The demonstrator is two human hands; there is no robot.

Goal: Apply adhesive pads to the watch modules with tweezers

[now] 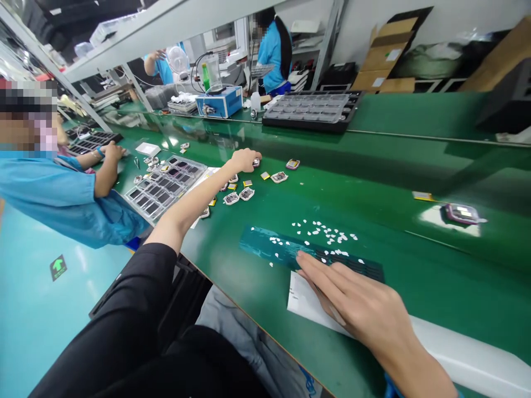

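Note:
My left hand [245,160] reaches across the green bench, with its fingers bent down and closed on a small watch-like electronic module [256,163]. Similar modules in pale frames [246,194] and small yellow-edged batteries [265,176] lie around it. My right hand [352,287] is low over the bench at the right, fingers pressed together and pointing left. A pale, thin edge shows under its palm, but I cannot make out what it is. Beneath this hand are a white sheet [301,298] and a dark teal strip [265,246] scattered with small white pieces [327,235].
A clear compartment tray [166,185] with dark rectangular parts lies left of my arm. A co-worker in blue [53,182] sits beyond it. Another module [462,214] and battery [423,195] lie at the right. Black trays [311,110] and a blue box [219,103] stand behind.

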